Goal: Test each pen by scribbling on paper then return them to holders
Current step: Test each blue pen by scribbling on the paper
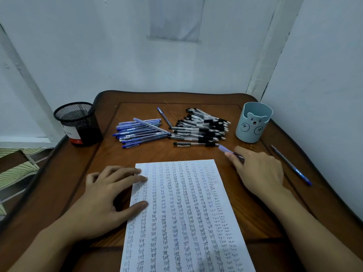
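The left hand [110, 195] lies flat with fingers spread, its fingertips and thumb pressing the left edge of the paper [180, 213], most likely to stop the sheet sliding under a nib. The right hand [259, 169] grips a pen [225, 151] just beyond the paper's far right corner, with the pale end poking out toward the black pile [204, 126]. I cannot tell whether it is coming to the paper or going back. Columns of "test" cover the paper, so the only looser room is along the right margin. No pens stand up out of either holder. The mesh pot [78, 124] sits far left nearest the blue pile [139, 131] and the bear cup [253, 122] far right beside the black one, which suggests one colour per holder. A stray pen [290, 164] lies apart near the right rim. The table [196, 99] is dark brown wood with a raised, rounded rim, set into a corner of pale walls. A sheet [174, 18] hangs on the back wall, and patterned floor [15, 167] shows at left
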{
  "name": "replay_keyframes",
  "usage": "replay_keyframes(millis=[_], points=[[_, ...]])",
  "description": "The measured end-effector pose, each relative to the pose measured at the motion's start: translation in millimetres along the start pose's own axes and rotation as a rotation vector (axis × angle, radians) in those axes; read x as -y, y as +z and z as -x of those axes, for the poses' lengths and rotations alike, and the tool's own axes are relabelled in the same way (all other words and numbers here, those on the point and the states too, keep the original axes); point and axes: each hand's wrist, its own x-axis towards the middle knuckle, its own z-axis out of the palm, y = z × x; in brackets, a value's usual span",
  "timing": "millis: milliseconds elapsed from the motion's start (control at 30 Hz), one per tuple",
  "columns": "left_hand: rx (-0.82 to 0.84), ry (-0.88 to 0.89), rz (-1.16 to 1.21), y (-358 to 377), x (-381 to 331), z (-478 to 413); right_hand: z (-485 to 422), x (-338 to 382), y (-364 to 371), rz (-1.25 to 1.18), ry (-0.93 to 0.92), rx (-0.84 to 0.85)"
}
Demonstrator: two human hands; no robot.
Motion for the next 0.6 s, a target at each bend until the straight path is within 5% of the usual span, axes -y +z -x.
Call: replay_keyframes(millis=[367, 600], points=[[-0.006, -0.004, 0.035, 0, 3, -1, 0, -17, -12, -0.198, 0.159, 0.156], [-0.008, -0.010, 0.047, -1, 3, -2, 4, -14, -11, -0.950, -0.098, -0.116]])
